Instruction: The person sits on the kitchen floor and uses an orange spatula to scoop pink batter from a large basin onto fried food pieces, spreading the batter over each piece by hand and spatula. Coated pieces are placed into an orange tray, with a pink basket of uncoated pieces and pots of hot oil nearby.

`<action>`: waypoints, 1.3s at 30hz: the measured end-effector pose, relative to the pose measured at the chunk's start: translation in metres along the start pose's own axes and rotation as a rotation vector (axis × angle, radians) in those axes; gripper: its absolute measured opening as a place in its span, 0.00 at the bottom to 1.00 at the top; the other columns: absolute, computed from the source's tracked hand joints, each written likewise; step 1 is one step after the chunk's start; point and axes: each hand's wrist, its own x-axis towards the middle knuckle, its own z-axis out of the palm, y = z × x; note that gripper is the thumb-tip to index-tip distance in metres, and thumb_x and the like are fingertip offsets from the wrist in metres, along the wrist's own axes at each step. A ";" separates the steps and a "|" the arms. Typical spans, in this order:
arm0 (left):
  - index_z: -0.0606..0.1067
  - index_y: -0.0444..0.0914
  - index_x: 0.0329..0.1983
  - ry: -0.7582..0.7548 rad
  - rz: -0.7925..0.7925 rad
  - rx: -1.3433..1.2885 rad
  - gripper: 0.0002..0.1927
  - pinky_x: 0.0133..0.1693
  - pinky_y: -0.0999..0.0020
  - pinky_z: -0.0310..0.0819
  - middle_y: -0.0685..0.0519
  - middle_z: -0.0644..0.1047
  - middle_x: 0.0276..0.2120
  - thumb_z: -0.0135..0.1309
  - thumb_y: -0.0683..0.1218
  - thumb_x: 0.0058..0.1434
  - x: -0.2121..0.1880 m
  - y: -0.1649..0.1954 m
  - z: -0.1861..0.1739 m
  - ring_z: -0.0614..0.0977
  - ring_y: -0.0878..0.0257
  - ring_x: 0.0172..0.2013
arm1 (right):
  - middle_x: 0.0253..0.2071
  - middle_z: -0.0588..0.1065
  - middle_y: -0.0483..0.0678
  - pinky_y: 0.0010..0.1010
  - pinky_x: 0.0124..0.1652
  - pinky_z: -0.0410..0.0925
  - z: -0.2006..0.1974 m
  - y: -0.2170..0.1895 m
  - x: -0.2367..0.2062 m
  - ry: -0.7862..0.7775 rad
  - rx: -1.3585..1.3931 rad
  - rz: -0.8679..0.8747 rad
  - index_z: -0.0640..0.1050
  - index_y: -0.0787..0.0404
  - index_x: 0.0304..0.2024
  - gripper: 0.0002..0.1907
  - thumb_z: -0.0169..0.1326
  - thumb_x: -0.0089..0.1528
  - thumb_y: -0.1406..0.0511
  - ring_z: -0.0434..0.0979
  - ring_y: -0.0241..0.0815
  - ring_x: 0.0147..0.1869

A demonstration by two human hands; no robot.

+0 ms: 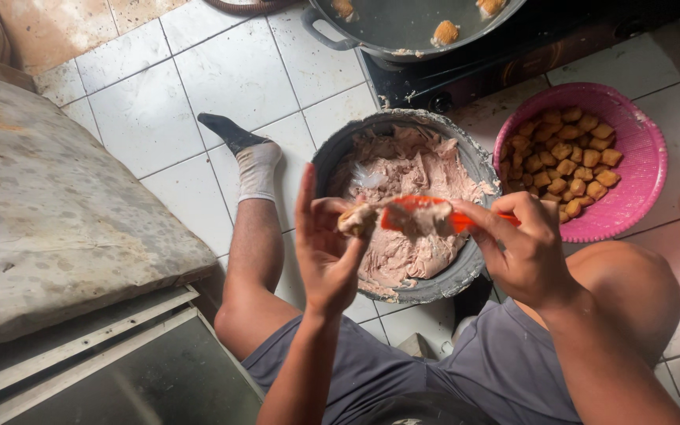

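Over the grey bowl of pale paste (pixel 403 169), the left hand (pixel 326 248) rose palm-up, its grip pinching a small fried tofu piece (pixel 356 220). At three o'clock of it, the right hand (pixel 525 248) closed its grip on an orange spatula (pixel 419 212), blade touching the piece. A pink basket of fried pieces (pixel 639 149) sat at two o'clock.

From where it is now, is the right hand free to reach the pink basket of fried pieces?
Probably not freely. The pink basket lies open just beyond the right hand with nothing between, but that hand grips an orange spatula loaded with paste, so it would need to put that down first.
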 end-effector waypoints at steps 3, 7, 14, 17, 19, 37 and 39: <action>0.47 0.40 0.81 -0.007 0.206 0.383 0.48 0.72 0.58 0.68 0.57 0.76 0.48 0.62 0.34 0.65 0.012 0.007 -0.010 0.80 0.68 0.53 | 0.38 0.70 0.43 0.32 0.44 0.60 0.005 -0.005 0.001 -0.019 0.138 0.125 0.80 0.51 0.58 0.20 0.62 0.63 0.68 0.67 0.41 0.40; 0.53 0.37 0.76 -0.133 0.489 1.014 0.47 0.70 0.51 0.66 0.54 0.81 0.44 0.63 0.34 0.58 0.024 0.014 -0.022 0.82 0.62 0.52 | 0.38 0.71 0.45 0.36 0.43 0.61 0.008 -0.023 -0.005 -0.003 0.175 0.014 0.79 0.55 0.57 0.21 0.61 0.60 0.69 0.69 0.43 0.40; 0.55 0.37 0.78 -0.117 0.360 0.628 0.44 0.72 0.48 0.65 0.53 0.81 0.44 0.64 0.36 0.63 0.014 0.003 -0.015 0.84 0.64 0.47 | 0.40 0.73 0.42 0.30 0.47 0.68 0.018 -0.014 -0.008 -0.233 0.683 0.311 0.76 0.62 0.59 0.18 0.53 0.67 0.65 0.75 0.36 0.44; 0.49 0.37 0.81 -0.095 0.278 0.381 0.45 0.76 0.43 0.62 0.51 0.78 0.46 0.60 0.36 0.66 0.007 0.004 -0.015 0.82 0.59 0.52 | 0.41 0.72 0.43 0.26 0.47 0.65 0.032 -0.004 -0.012 -0.398 0.881 0.482 0.74 0.67 0.60 0.18 0.48 0.71 0.64 0.71 0.32 0.46; 0.47 0.37 0.82 -0.116 0.236 0.233 0.47 0.76 0.45 0.60 0.51 0.77 0.47 0.59 0.39 0.65 0.002 0.003 -0.015 0.81 0.60 0.54 | 0.34 0.66 0.42 0.22 0.35 0.59 0.038 0.001 -0.018 -0.474 1.168 0.673 0.72 0.64 0.64 0.21 0.44 0.70 0.63 0.63 0.30 0.35; 0.56 0.44 0.76 0.269 -0.672 -0.285 0.35 0.63 0.55 0.66 0.51 0.67 0.67 0.51 0.47 0.67 0.099 -0.221 0.027 0.70 0.58 0.65 | 0.27 0.61 0.42 0.22 0.23 0.52 0.017 0.048 -0.013 -0.101 1.624 0.974 0.71 0.69 0.53 0.22 0.40 0.72 0.56 0.53 0.30 0.24; 0.52 0.47 0.78 0.196 -0.611 -0.348 0.39 0.63 0.52 0.62 0.48 0.64 0.69 0.52 0.48 0.65 0.140 -0.219 0.048 0.67 0.55 0.67 | 0.27 0.60 0.42 0.23 0.23 0.52 0.014 0.052 -0.011 -0.079 1.620 0.972 0.71 0.69 0.53 0.21 0.41 0.72 0.56 0.53 0.30 0.24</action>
